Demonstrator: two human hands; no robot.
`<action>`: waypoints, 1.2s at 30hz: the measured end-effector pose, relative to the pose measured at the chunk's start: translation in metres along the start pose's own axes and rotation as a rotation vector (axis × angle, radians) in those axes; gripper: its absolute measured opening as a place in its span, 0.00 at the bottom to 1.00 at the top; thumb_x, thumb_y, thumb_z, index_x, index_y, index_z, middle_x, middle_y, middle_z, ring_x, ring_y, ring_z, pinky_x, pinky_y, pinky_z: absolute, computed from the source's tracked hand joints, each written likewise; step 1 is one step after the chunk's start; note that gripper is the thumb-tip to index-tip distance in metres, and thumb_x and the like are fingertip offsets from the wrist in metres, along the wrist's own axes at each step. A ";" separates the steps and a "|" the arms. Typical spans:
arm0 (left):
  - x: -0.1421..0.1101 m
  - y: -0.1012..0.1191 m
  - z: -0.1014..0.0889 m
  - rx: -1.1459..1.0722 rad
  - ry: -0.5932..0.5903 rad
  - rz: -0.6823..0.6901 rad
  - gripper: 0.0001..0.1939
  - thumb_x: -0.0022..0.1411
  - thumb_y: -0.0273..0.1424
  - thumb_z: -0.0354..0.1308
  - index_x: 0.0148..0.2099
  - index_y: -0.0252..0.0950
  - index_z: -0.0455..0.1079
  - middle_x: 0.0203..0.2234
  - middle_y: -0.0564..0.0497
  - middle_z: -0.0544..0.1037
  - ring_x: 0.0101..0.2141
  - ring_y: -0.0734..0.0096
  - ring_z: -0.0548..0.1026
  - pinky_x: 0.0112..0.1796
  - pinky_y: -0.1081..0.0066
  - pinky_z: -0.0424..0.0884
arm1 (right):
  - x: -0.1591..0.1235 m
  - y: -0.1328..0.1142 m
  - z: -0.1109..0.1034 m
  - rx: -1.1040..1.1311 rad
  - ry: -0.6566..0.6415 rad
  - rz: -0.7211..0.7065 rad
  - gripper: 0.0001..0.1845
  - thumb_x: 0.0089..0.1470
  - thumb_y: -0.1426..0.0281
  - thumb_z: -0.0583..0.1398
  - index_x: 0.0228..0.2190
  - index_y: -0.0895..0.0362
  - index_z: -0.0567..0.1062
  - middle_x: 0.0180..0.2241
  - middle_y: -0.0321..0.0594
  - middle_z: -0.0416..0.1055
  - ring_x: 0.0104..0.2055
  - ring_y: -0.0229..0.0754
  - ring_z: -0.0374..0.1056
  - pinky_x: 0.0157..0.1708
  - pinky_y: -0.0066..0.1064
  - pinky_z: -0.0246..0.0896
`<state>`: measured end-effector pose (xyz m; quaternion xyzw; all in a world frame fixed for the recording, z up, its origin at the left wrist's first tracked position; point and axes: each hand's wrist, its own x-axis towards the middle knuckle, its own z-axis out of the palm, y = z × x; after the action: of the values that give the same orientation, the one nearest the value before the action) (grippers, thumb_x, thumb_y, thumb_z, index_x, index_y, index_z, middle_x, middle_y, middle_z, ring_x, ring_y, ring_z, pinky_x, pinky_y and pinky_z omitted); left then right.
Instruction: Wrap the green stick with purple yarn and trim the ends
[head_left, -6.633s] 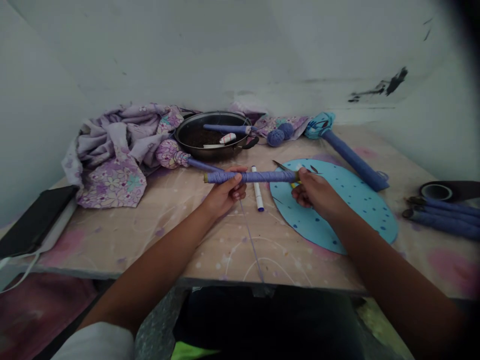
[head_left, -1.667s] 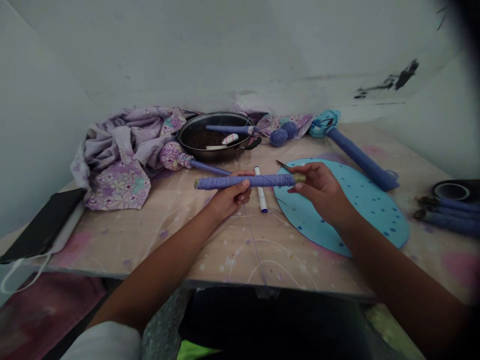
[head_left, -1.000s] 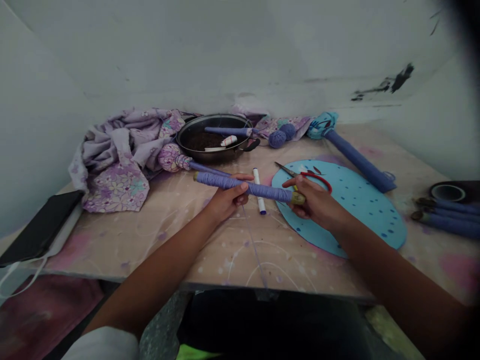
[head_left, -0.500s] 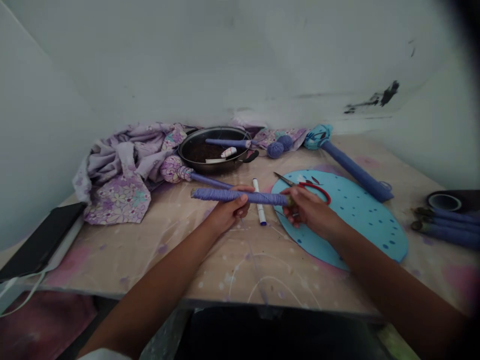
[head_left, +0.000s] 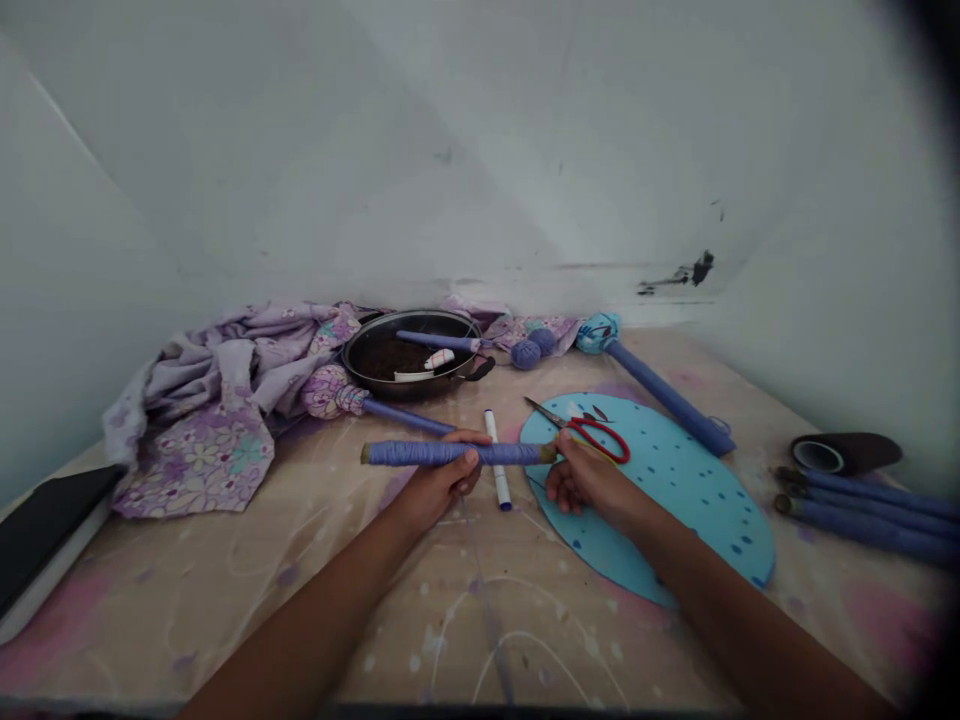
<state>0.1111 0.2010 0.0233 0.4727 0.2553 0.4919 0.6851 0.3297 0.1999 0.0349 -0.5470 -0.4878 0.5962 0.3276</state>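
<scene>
A stick wrapped in purple yarn (head_left: pixel 409 454) is held level above the table, its bare brownish ends showing. My left hand (head_left: pixel 450 478) is closed around its middle, thumb on top. At the stick's right end, my right hand (head_left: pixel 581 475) pinches the tip, the other fingers curled below. A thin strand of yarn (head_left: pixel 484 590) trails from near my left hand down toward the table's front edge. Just beyond the hands lie a white marker (head_left: pixel 498 470) and red-handled scissors (head_left: pixel 592 435), the scissors resting on a light-blue spotted oval board (head_left: pixel 690 480).
A black pan (head_left: pixel 367 385) with a purple stick in it stands at the back, beside crumpled floral cloth (head_left: pixel 202 400). Purple yarn balls (head_left: pixel 526 354) lie behind. Cloth-topped purple sticks (head_left: pixel 667 395) and several wrapped sticks (head_left: pixel 862 515) occupy the right. A black flat object (head_left: pixel 52 530) sits left.
The camera view has tilted upward and shifted, so the table sits lower in the picture. Both hands still hold the wrapped stick; my right fingers have moved slightly at its end.
</scene>
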 end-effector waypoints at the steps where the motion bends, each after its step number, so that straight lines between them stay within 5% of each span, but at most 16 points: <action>1: 0.000 0.001 0.000 0.002 0.004 0.001 0.20 0.52 0.40 0.61 0.44 0.32 0.68 0.15 0.60 0.54 0.17 0.84 0.53 0.21 0.76 0.44 | 0.001 0.001 -0.001 -0.020 -0.001 -0.011 0.25 0.55 0.46 0.46 0.29 0.55 0.62 0.14 0.34 0.65 0.12 0.34 0.59 0.11 0.23 0.46; 7: 0.002 0.003 -0.003 0.007 0.004 -0.028 0.22 0.52 0.39 0.62 0.46 0.32 0.67 0.17 0.60 0.55 0.18 0.84 0.52 0.21 0.76 0.43 | 0.006 0.004 -0.005 0.104 -0.063 -0.226 0.16 0.49 0.57 0.61 0.31 0.57 0.67 0.24 0.33 0.67 0.23 0.32 0.64 0.19 0.24 0.56; 12: 0.002 -0.001 -0.005 0.006 0.014 -0.028 0.19 0.53 0.38 0.61 0.45 0.33 0.67 0.16 0.60 0.55 0.18 0.84 0.52 0.21 0.77 0.44 | 0.006 0.002 -0.005 0.228 -0.007 -0.356 0.20 0.37 0.65 0.69 0.33 0.55 0.69 0.30 0.33 0.67 0.30 0.34 0.66 0.30 0.29 0.66; 15: 0.003 -0.002 -0.004 0.005 0.016 -0.017 0.17 0.53 0.38 0.61 0.42 0.33 0.68 0.15 0.60 0.54 0.17 0.84 0.52 0.21 0.77 0.44 | 0.005 0.002 -0.003 0.291 -0.022 -0.252 0.20 0.44 0.58 0.65 0.35 0.55 0.67 0.30 0.35 0.69 0.30 0.36 0.70 0.29 0.30 0.66; 19: 0.001 -0.001 -0.002 -0.006 0.017 -0.033 0.18 0.52 0.37 0.62 0.43 0.32 0.68 0.15 0.61 0.54 0.17 0.84 0.52 0.20 0.77 0.44 | 0.005 0.006 -0.003 0.182 -0.058 -0.062 0.23 0.52 0.48 0.53 0.33 0.56 0.65 0.20 0.35 0.69 0.16 0.33 0.63 0.13 0.24 0.53; 24: -0.001 0.000 -0.001 -0.021 -0.002 -0.045 0.20 0.53 0.36 0.61 0.47 0.33 0.68 0.15 0.61 0.54 0.16 0.85 0.50 0.20 0.77 0.44 | 0.010 0.008 -0.003 0.189 -0.082 -0.169 0.17 0.51 0.55 0.56 0.25 0.57 0.64 0.18 0.31 0.65 0.13 0.30 0.58 0.11 0.22 0.47; 29: 0.000 -0.001 0.001 -0.042 -0.035 -0.056 0.21 0.53 0.36 0.62 0.48 0.33 0.68 0.15 0.61 0.55 0.16 0.85 0.51 0.20 0.78 0.45 | 0.008 0.004 -0.003 0.305 -0.052 -0.206 0.17 0.43 0.64 0.62 0.36 0.57 0.68 0.23 0.32 0.68 0.20 0.33 0.65 0.15 0.24 0.56; 32: -0.001 -0.001 0.002 -0.031 -0.010 -0.052 0.18 0.53 0.36 0.62 0.45 0.33 0.69 0.15 0.61 0.55 0.16 0.85 0.51 0.20 0.77 0.45 | 0.005 0.002 -0.004 0.289 -0.065 -0.154 0.21 0.47 0.59 0.60 0.41 0.57 0.67 0.22 0.33 0.69 0.19 0.34 0.65 0.15 0.24 0.55; 36: -0.006 -0.001 0.004 0.007 0.017 -0.054 0.20 0.49 0.35 0.64 0.45 0.34 0.68 0.15 0.61 0.58 0.16 0.85 0.53 0.20 0.77 0.45 | 0.002 0.004 -0.002 0.187 -0.024 -0.110 0.21 0.51 0.51 0.56 0.35 0.57 0.68 0.15 0.30 0.62 0.13 0.32 0.56 0.12 0.24 0.48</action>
<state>0.1124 0.1936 0.0231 0.4639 0.2755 0.4761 0.6944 0.3314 0.2009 0.0310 -0.4794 -0.4632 0.6268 0.4034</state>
